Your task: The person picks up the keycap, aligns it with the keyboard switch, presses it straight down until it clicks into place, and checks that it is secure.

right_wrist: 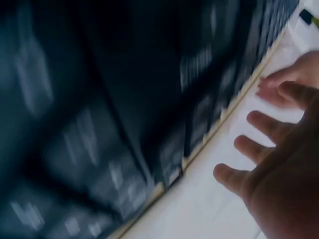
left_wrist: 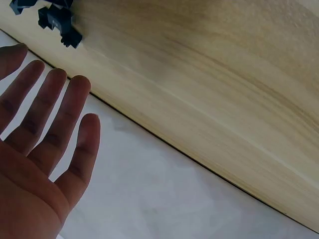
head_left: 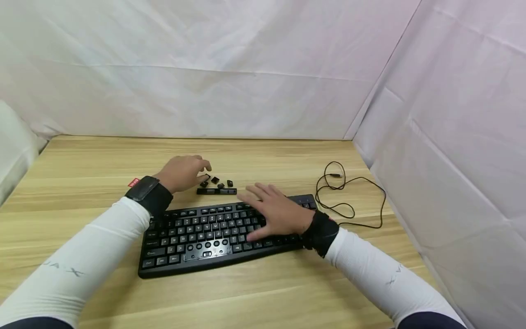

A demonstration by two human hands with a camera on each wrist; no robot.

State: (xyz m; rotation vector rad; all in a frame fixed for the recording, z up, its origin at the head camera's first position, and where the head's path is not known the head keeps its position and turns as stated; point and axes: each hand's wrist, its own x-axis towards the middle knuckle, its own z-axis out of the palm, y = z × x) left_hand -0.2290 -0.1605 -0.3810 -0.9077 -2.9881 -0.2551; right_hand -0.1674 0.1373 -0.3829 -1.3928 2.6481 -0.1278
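Observation:
A black keyboard (head_left: pixel 205 230) lies on the wooden table with its space bar slot bare, showing several round posts. Behind it rest a black space bar (head_left: pixel 216 191) and several loose black keycaps (head_left: pixel 215 180). My left hand (head_left: pixel 182 172) is beside the keycaps, its fingertips close to them. In the left wrist view this hand (left_wrist: pixel 42 129) has its fingers spread, with the keycaps (left_wrist: pixel 56 20) past the fingertips. Over the right part of the keyboard my right hand (head_left: pixel 279 212) hovers with fingers and thumb spread. The right wrist view shows the keyboard large and blurred.
A thin black cable (head_left: pixel 382 205) lies in loops on the table (head_left: pixel 263 292) at the right. White cloth (head_left: pixel 205 91) hangs behind the table, and another white cloth (head_left: pixel 464 137) stands along its right side.

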